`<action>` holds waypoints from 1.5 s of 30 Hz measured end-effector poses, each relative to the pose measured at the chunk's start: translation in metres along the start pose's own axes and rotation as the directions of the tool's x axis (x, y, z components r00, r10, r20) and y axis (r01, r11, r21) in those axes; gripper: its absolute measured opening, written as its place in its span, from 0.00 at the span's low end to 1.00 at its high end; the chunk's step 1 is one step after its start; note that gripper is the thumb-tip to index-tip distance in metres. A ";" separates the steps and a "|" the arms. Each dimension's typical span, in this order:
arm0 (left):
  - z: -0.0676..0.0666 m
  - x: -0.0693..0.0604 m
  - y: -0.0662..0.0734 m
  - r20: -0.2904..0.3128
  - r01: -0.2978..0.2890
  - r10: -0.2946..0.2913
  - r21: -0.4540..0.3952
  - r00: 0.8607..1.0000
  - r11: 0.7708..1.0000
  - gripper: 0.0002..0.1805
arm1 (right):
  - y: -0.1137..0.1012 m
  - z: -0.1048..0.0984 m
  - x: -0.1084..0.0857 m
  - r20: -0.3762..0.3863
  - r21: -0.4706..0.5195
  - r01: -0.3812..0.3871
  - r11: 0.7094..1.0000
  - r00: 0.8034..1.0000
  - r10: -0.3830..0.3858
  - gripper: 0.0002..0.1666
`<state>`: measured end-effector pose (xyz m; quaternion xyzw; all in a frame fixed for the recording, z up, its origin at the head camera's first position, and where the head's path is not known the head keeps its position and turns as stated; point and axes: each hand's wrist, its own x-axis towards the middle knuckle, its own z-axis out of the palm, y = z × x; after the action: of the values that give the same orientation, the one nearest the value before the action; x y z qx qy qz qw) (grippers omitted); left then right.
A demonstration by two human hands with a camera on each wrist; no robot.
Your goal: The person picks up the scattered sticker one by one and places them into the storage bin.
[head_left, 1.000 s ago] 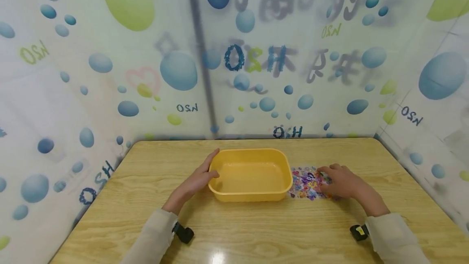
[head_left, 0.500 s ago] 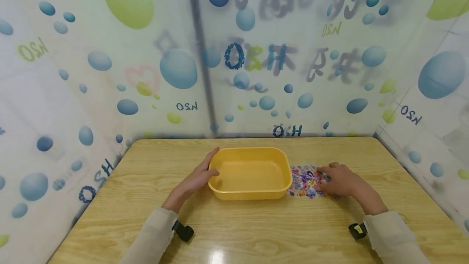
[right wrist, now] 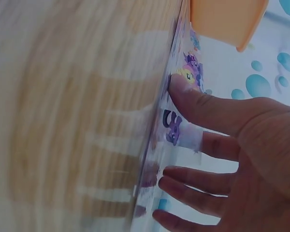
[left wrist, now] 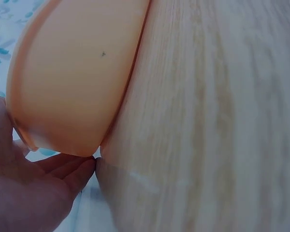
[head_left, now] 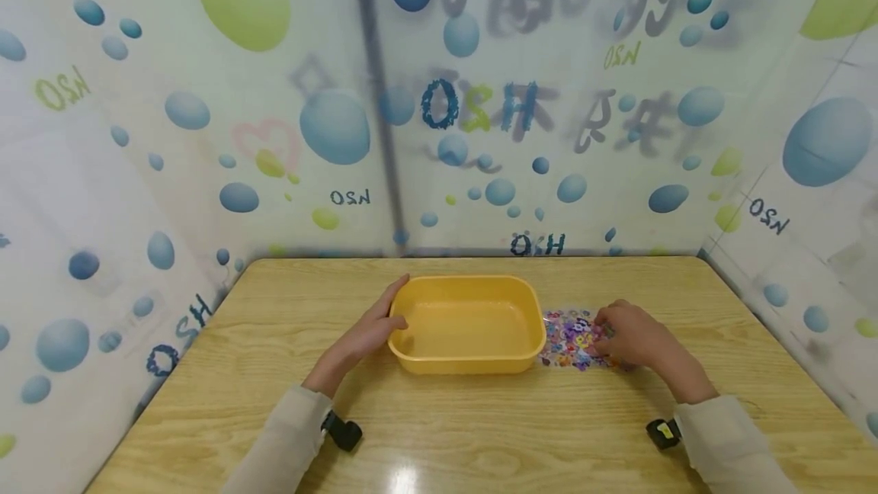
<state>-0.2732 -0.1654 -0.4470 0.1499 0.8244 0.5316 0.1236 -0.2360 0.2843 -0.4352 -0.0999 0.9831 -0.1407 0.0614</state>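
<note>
My left hand [head_left: 371, 330] holds the left end of a yellow plastic basin [head_left: 466, 366], thumb over the rim and fingers along the outside. In the left wrist view, the fingertips sit low against the basin's wall [left wrist: 72, 82]. Right of the basin lies a flat spread of small colourful cartoon stickers [head_left: 572, 338]. My right hand [head_left: 634, 335] is over their right side, fingertips down among them. The right wrist view shows the thumb on the stickers, apart from the other fingers. A clear-edged purple pony sticker [right wrist: 173, 128] rises near the index finger.
The wooden table [head_left: 439, 418] carries the basin and stickers. Patterned curtains [head_left: 480, 174] hang behind the table and at both sides. A black wrist camera is strapped on each wrist, the left one [head_left: 345, 433] close to the table.
My right hand has shifted slightly left over the stickers, its fingers drawing a little closer together. My left hand stays on the basin, which has hardly moved.
</note>
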 end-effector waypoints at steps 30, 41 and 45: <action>-0.003 -0.011 0.001 0.037 0.000 -0.001 0.033 0.999 0.999 0.56 | 0.022 -0.008 -0.005 0.054 0.583 -0.026 0.812 0.999 -0.006 0.27; 0.000 -0.010 0.000 -0.026 -0.002 0.003 0.026 1.000 1.000 0.49 | 0.023 -0.014 -0.008 0.072 0.617 -0.056 0.785 0.997 0.015 0.27; 0.002 -0.012 0.002 -0.062 -0.017 0.020 0.055 0.998 0.998 0.48 | 0.027 -0.015 -0.010 0.066 0.641 -0.040 0.767 0.998 -0.003 0.26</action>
<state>-0.2613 -0.1671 -0.4453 0.1441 0.8407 0.5144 0.0889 -0.2339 0.3159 -0.4275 -0.0678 0.8744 -0.4640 0.1243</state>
